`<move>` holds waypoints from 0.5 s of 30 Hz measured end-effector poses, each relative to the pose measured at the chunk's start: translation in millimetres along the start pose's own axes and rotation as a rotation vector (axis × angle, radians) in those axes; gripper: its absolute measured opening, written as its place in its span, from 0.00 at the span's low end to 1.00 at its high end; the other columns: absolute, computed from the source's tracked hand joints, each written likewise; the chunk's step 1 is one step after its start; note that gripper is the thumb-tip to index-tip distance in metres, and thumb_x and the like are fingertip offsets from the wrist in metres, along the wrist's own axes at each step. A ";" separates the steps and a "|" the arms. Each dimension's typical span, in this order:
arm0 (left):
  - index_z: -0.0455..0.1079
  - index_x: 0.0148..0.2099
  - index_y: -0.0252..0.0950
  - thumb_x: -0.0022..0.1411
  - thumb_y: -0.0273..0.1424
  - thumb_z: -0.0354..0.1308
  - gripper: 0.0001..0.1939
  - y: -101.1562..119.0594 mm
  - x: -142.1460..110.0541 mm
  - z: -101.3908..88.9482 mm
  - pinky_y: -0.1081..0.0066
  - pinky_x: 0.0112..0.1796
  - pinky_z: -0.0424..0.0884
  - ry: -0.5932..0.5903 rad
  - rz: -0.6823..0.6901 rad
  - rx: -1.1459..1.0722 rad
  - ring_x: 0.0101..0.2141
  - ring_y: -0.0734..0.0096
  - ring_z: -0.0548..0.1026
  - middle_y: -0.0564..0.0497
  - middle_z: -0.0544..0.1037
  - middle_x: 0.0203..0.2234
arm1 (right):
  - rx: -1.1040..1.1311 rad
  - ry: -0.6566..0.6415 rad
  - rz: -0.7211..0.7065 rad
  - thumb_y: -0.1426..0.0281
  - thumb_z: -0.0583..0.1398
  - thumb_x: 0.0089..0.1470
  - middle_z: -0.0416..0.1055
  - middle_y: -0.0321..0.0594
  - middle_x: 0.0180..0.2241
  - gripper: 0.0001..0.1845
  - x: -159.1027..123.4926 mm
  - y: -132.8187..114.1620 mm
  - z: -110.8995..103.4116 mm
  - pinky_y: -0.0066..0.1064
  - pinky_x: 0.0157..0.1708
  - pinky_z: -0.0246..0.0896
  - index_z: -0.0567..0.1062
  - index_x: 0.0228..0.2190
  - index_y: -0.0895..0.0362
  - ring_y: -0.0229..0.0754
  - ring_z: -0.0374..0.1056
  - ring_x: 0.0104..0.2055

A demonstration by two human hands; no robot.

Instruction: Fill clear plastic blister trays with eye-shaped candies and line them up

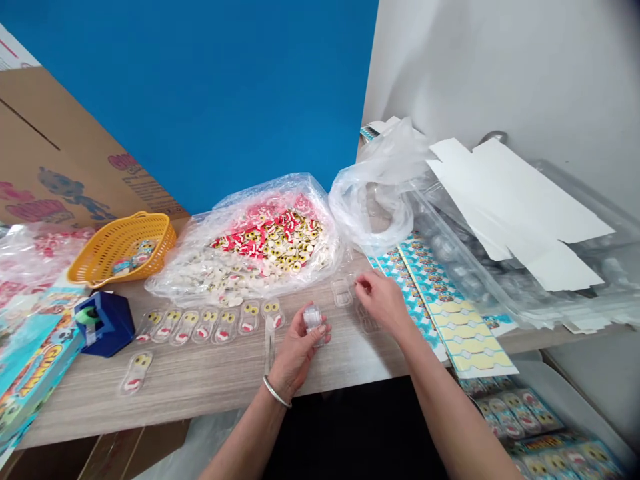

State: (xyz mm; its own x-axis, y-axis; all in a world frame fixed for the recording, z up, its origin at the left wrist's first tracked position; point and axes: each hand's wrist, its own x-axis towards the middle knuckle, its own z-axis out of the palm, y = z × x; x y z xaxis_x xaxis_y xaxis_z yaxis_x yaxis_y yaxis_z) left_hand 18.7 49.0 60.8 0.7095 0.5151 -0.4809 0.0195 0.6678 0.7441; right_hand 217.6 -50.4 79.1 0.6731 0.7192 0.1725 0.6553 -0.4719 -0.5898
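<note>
Bare strip of wood-grain table (200, 373) runs along near edge, left of left hand (295, 347); left forearm crosses edge. Bulging clear bag of red, white and yellow pieces (270, 247) blocks far side; printed card sheets (440, 307) flank right hand (384, 301). Blue tape dispenser (107, 325) at left. Left hand grips clear plastic shells (313, 318), long axis roughly near-far, partly hidden. Right fingers bent above table; grasp unclear.
</note>
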 end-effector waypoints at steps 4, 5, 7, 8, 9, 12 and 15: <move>0.62 0.63 0.40 0.48 0.32 0.76 0.43 -0.4 -1.1 3.8 0.63 0.47 0.72 -0.020 -0.009 0.003 0.43 0.63 0.78 0.47 0.77 0.45 | -0.498 -0.056 -0.005 0.74 0.54 0.62 0.75 0.54 0.38 0.13 32.6 8.0 -8.2 0.39 0.44 0.53 0.78 0.35 0.61 0.50 0.70 0.41; 0.62 0.63 0.40 0.48 0.32 0.76 0.43 -0.8 -1.6 4.5 0.62 0.47 0.71 -0.024 -0.005 0.011 0.44 0.62 0.78 0.47 0.77 0.45 | -0.521 -0.051 0.011 0.74 0.53 0.63 0.75 0.55 0.39 0.13 33.9 7.4 -8.8 0.40 0.45 0.53 0.78 0.35 0.62 0.50 0.71 0.41; 0.62 0.64 0.41 0.48 0.33 0.76 0.43 -1.8 -2.2 5.4 0.62 0.47 0.71 -0.023 0.009 0.038 0.44 0.62 0.78 0.47 0.77 0.45 | -0.418 -0.019 0.020 0.73 0.53 0.63 0.76 0.55 0.39 0.14 26.1 2.5 -8.5 0.40 0.45 0.55 0.79 0.35 0.62 0.50 0.71 0.42; 0.61 0.64 0.41 0.48 0.33 0.75 0.44 -2.5 -2.0 5.7 0.62 0.47 0.70 -0.021 0.018 0.055 0.44 0.62 0.77 0.47 0.77 0.45 | -0.287 -0.028 0.009 0.72 0.54 0.63 0.76 0.52 0.39 0.13 17.9 -1.6 -7.6 0.38 0.44 0.57 0.79 0.36 0.61 0.49 0.71 0.42; 0.61 0.64 0.41 0.48 0.33 0.75 0.44 -3.4 -1.6 6.0 0.62 0.47 0.70 -0.024 0.025 0.071 0.44 0.61 0.77 0.47 0.77 0.45 | -0.113 -0.071 -0.005 0.71 0.55 0.62 0.77 0.49 0.38 0.12 7.9 -6.6 -6.2 0.37 0.43 0.59 0.79 0.36 0.59 0.47 0.71 0.40; 0.61 0.64 0.42 0.47 0.32 0.75 0.44 -7.1 0.8 7.2 0.63 0.49 0.68 -0.059 0.065 0.099 0.45 0.63 0.76 0.48 0.78 0.46 | 0.437 -0.309 -0.007 0.69 0.60 0.56 0.78 0.39 0.33 0.08 -23.6 -23.3 -0.1 0.31 0.36 0.62 0.80 0.35 0.55 0.42 0.72 0.35; 0.63 0.64 0.42 0.47 0.31 0.75 0.43 -9.7 2.6 9.4 0.66 0.49 0.67 -0.092 0.100 0.089 0.45 0.65 0.75 0.48 0.78 0.46 | 0.695 -0.394 0.064 0.67 0.61 0.54 0.77 0.37 0.30 0.07 -43.0 -34.9 6.5 0.31 0.34 0.63 0.79 0.31 0.56 0.41 0.71 0.33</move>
State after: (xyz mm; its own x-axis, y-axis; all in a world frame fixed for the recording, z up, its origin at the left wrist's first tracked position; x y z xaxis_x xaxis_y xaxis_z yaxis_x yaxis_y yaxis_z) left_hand 26.9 38.8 56.7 0.7722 0.5230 -0.3607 0.0047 0.5630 0.8264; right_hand 163.6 -61.5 87.2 0.4461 0.8901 -0.0931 0.1691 -0.1859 -0.9679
